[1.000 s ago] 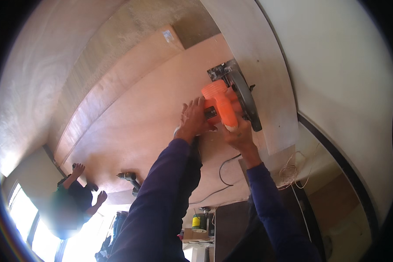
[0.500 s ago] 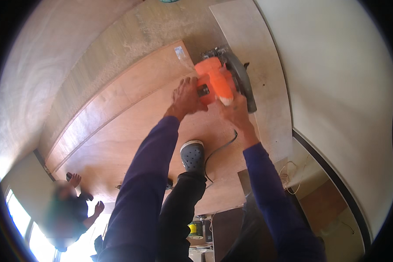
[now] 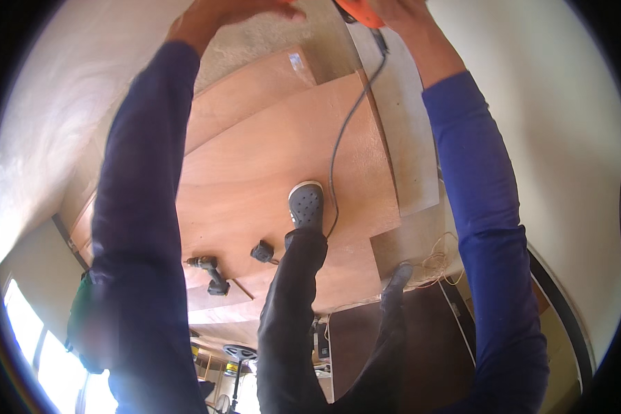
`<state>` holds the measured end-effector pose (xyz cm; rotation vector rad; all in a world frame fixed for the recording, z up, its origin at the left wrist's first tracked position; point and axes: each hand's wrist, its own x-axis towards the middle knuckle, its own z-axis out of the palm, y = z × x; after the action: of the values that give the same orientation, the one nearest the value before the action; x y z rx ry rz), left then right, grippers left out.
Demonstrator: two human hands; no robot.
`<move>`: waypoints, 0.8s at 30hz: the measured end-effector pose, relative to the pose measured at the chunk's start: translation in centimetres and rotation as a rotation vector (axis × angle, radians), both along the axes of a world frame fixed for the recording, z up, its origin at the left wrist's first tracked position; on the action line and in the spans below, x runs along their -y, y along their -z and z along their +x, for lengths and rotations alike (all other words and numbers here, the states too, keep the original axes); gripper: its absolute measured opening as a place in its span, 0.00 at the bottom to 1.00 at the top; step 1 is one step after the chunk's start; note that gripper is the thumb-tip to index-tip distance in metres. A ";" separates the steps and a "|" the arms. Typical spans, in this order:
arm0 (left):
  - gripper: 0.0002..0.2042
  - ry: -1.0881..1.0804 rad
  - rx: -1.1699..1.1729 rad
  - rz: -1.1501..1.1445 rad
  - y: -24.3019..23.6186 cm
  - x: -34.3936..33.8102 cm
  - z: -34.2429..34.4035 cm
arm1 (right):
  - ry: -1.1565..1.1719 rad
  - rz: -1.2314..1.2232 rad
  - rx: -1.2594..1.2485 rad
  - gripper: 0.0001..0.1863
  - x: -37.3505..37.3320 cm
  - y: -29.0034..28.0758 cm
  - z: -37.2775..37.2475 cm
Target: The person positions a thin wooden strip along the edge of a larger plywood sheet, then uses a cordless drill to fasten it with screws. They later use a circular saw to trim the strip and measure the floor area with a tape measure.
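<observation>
At the top edge, an orange circular saw (image 3: 367,15) is mostly cut off by the frame. My right hand (image 3: 408,19) is closed round its handle, and a black cord trails from it toward me. To the left, my left hand (image 3: 231,10) reaches over the boards, apart from the visible part of the saw; its thumb stretches out, while the other fingers are partly cut off. Below lies a reddish plywood sheet (image 3: 255,165) with a straight right edge beside a paler board (image 3: 408,148). My foot in a grey clog (image 3: 306,205) stands on the plywood.
A cordless drill (image 3: 211,273) and a black battery-like block (image 3: 262,251) lie on the plywood's near left. Coiled thin cord (image 3: 436,265) sits near my other foot (image 3: 399,276). A white wall (image 3: 531,117) rises at right. Another person (image 3: 86,324) is partly hidden behind my left arm.
The saw has moved forward, away from me, to the top edge in my right hand. My left hand has come off it and shifted left and forward. The drill has come into view.
</observation>
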<state>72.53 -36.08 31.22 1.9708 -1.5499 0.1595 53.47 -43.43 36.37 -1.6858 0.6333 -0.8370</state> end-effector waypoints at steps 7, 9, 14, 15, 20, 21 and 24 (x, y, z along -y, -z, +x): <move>0.53 -0.014 -0.263 1.192 -7.7 -32.0 -0.5 | 0.003 0.055 -0.248 0.29 -7.0 -7.4 -8.0; 0.49 -0.173 -0.424 1.178 -9.4 -47.5 -7.4 | 0.030 0.099 -0.268 0.26 -10.5 -6.9 -12.9; 0.42 -0.690 -0.912 1.328 -19.2 -84.3 -34.4 | -0.026 -0.058 -0.644 0.18 -20.8 -5.1 -26.1; 0.38 -0.698 -0.862 1.364 -21.7 -89.2 -40.5 | -0.005 -0.074 -0.673 0.18 -22.5 -4.8 -28.3; 0.23 -0.958 -1.510 1.207 -36.3 -98.7 -64.8 | -0.197 0.081 -0.978 0.15 -30.6 -5.0 -40.7; 0.20 -1.099 -1.737 1.206 -37.7 -97.4 -67.7 | -0.158 0.079 -0.980 0.15 -32.0 -4.2 -42.0; 0.13 -1.484 -2.142 1.093 -38.8 -94.0 -73.9 | -0.079 0.038 -1.021 0.16 -36.3 -4.1 -45.0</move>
<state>-1.41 57.93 70.03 1.6604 1.4286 -1.7388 8.43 -7.13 40.46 -2.0311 1.2280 0.1667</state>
